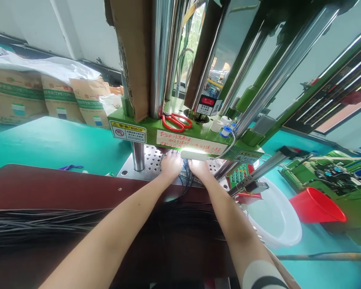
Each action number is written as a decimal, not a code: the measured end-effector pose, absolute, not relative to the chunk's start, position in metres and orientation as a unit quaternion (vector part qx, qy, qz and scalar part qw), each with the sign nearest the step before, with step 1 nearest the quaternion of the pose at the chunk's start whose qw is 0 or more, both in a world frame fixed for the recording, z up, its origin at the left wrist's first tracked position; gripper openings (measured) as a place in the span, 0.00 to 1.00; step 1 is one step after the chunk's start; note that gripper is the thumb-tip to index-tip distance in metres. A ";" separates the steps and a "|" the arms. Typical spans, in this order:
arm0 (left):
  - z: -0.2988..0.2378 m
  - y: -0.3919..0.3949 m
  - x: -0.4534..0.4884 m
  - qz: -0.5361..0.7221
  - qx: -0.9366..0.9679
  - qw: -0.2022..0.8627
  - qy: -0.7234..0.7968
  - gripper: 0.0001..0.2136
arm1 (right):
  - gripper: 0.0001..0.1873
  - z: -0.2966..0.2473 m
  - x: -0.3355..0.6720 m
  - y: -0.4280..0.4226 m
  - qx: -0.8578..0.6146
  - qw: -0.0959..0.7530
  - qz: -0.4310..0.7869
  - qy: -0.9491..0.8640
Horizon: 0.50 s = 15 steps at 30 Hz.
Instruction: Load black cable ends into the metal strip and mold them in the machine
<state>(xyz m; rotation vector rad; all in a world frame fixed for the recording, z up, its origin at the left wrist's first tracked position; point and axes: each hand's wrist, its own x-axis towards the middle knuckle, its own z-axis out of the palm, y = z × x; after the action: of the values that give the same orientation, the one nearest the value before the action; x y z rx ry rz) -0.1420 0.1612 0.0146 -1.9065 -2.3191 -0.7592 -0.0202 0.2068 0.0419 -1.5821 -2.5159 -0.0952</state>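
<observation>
Both my hands reach under the green press machine (180, 138), onto its perforated metal plate (152, 160). My left hand (170, 165) and my right hand (198, 167) lie close together in bright light, either side of thin black cables (186, 180) that run back toward me. The fingertips are washed out by the lamp and tucked under the machine's edge, so whether they pinch the cables is unclear. A thick bundle of black cables (33, 226) lies across the dark red table (48, 188) at the left.
Red scissors (176, 121) rest on the machine's green ledge beside small white cups (225, 130). A white basin (273, 218) and a red bucket (315, 204) sit at the right. Paper sacks (60, 100) stand at the back left. Chrome columns (161, 56) rise overhead.
</observation>
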 end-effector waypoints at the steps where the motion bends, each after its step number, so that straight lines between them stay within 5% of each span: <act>1: 0.014 0.162 -0.139 -0.244 -0.616 0.023 -0.748 0.15 | 0.17 0.042 -0.022 0.206 -0.530 0.080 -0.036 -0.844; 15: 0.011 0.170 -0.149 -0.238 -0.620 0.016 -0.747 0.13 | 0.16 0.031 -0.028 0.212 -0.525 0.071 -0.049 -0.846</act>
<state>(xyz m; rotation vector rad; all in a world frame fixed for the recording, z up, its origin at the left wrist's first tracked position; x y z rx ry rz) -0.1488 0.1695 0.0110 -1.9286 -2.3241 -0.7396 -0.0283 0.2122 0.0308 -1.5802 -2.5452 -0.1484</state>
